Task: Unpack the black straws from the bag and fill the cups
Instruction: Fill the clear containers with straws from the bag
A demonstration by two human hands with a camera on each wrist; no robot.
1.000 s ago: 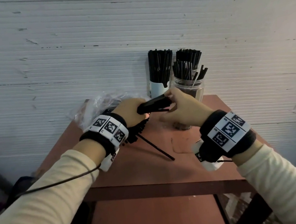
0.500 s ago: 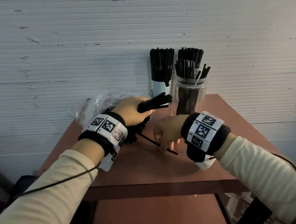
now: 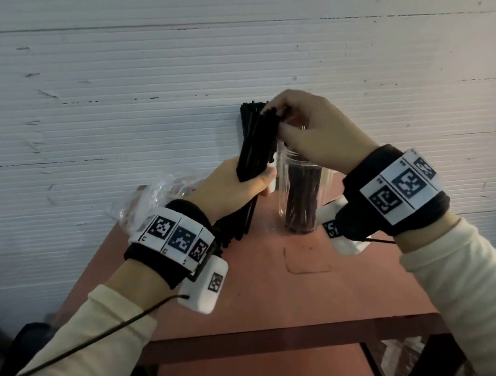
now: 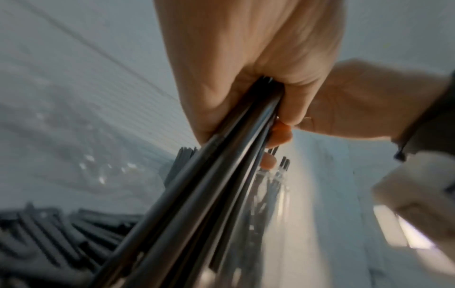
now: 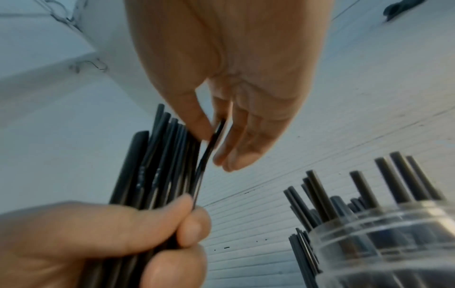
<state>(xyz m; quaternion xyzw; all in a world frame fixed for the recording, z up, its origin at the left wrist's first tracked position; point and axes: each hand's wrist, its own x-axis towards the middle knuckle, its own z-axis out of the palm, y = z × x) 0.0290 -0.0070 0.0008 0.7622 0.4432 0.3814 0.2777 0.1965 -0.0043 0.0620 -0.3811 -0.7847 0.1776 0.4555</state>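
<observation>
My left hand grips a bundle of black straws upright beside the clear cup, which holds several straws. In the left wrist view the bundle runs out of my fist. My right hand is above the cup, and its thumb and fingers pinch one black straw at the top of the bundle. A second cup of straws stands behind against the wall, mostly hidden by the bundle and hands. The clear plastic bag lies crumpled at the table's back left.
The small reddish table stands against a white ribbed wall. More loose black straws lie below my left wrist. The clear cup's rim with straw tips is close to my right hand.
My left hand has tipped its bundle from lying sideways to upright. My right hand rose from the tabletop near a loose straw to the bundle's top and pinches a straw there.
</observation>
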